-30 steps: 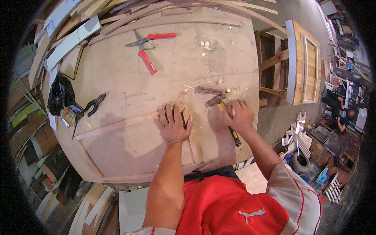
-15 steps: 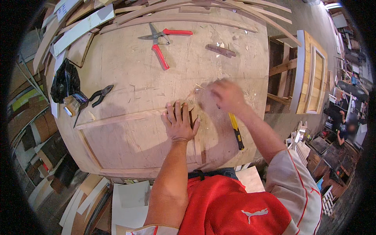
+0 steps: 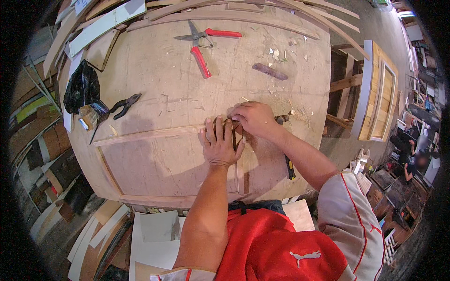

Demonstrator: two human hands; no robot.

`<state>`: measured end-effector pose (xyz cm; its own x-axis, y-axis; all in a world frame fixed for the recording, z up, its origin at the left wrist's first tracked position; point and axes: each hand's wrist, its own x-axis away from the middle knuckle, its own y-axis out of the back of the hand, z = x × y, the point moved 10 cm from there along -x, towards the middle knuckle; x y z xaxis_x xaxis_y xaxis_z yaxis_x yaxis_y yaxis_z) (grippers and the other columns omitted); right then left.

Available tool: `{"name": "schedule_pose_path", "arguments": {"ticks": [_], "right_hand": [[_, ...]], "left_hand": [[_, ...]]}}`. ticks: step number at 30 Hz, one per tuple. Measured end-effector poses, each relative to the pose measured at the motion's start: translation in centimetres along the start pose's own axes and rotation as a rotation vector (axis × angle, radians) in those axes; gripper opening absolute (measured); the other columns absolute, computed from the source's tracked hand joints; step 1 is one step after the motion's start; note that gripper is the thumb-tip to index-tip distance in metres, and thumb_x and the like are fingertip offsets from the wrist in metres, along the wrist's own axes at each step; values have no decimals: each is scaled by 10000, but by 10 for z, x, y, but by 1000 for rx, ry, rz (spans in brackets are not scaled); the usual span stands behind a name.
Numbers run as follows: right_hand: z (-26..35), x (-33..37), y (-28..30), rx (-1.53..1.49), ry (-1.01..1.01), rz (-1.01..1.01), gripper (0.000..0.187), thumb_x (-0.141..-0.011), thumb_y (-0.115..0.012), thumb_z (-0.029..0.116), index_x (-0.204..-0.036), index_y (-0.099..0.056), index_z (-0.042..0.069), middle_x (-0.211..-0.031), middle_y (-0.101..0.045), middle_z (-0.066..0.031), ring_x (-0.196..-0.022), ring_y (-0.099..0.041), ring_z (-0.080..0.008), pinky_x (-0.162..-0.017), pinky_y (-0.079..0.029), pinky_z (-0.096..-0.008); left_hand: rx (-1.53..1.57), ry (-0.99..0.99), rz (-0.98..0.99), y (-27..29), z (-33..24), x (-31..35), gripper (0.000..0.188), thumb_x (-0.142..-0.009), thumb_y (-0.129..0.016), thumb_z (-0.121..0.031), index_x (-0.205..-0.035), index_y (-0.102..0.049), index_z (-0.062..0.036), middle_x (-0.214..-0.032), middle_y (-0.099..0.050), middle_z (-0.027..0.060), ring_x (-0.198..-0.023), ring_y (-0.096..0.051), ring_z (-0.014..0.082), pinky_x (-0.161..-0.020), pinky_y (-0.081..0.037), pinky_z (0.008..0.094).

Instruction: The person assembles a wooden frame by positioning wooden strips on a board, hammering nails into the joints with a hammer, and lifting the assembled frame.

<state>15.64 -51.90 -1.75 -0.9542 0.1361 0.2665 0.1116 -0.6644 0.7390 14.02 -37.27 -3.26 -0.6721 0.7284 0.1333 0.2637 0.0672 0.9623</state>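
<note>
My left hand [image 3: 220,146] lies flat with fingers spread over the upper right corner of a thin wooden frame [image 3: 150,133] on the plywood worktop. Beside its fingertips, my right hand [image 3: 254,119] is closed in a pinch at that same corner. Whatever its fingers hold is hidden. Under my right forearm lies a hammer with a yellow and black handle [image 3: 290,169]. Its dark head shows just past my wrist. A strip of dark wood [image 3: 269,71] rests farther off on the worktop.
Red-handled snips [image 3: 200,47] lie open toward the far side. Black pliers [image 3: 125,106] sit at left near a black plastic bag [image 3: 82,86]. Wood strips [image 3: 225,18] line the far edge. A wooden panel [image 3: 377,91] stands to the right; another person [image 3: 411,157] is beyond.
My right hand has moved left, from above the hammer to the frame corner next to my left hand. The left hand still presses on the frame. The view has shifted slightly.
</note>
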Motion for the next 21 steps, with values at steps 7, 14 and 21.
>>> {"name": "schedule_pose_path", "arguments": {"ticks": [7,14,21], "right_hand": [[10,-3,13,-70,-9,32,215,-904,-670,308,-1034,-758,160,-990,-750,-76,-940,-725,-332,-786,-586,-465],[24,-111,48,33,-178,-195,380,-882,-744,376,-1046,-650,46,-913,-738,-170,-822,-732,-391,-695,-579,-498],[66,-192,26,119,42,-198,271,-934,-659,268,-1058,-636,28,-989,-716,-174,-892,-720,-394,-728,-584,-510]], "left_hand": [[-13,-9,5,0,-1,1,835,-891,-579,-654,-1512,-515,-99,-1654,-346,154,-1566,-177,441,-1205,-165,673],[32,9,3,1,3,3,777,-907,-585,-630,-1465,-538,-91,-1638,-375,152,-1551,-214,452,-1183,-203,686],[56,7,5,5,-1,-4,731,-924,-599,-638,-1443,-556,-125,-1626,-382,149,-1529,-261,446,-1153,-250,692]]}}
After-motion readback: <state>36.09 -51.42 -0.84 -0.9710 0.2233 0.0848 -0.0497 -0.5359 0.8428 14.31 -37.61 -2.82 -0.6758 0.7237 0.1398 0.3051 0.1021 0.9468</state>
